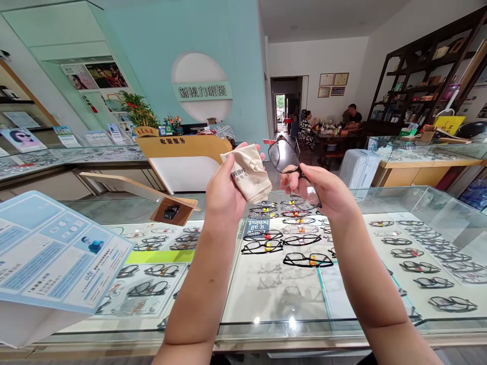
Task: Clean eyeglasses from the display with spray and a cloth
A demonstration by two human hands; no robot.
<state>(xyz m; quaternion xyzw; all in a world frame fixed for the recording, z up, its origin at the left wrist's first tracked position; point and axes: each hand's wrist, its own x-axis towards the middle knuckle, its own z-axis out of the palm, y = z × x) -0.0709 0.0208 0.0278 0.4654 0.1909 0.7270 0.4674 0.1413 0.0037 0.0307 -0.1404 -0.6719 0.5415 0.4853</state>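
My left hand [225, 191] is raised above a glass display counter [266, 304] and is closed on a beige cleaning cloth [249, 172] with printed text. My right hand [327, 191] is level with it and pinches a pair of black-framed glasses [291, 170] at the bridge, held upright so that one lens stands above the other. Cloth and glasses sit a few centimetres apart and do not touch. Under the counter glass lie several rows of spectacle frames [304, 259].
A blue printed leaflet stand [53, 263] sits at the near left. A tilted wooden mirror stand [167, 205] rests on the counter. A cashier desk [182, 152] stands behind. Two people sit at a far table [335, 133]. Dark shelves [426, 76] line the right wall.
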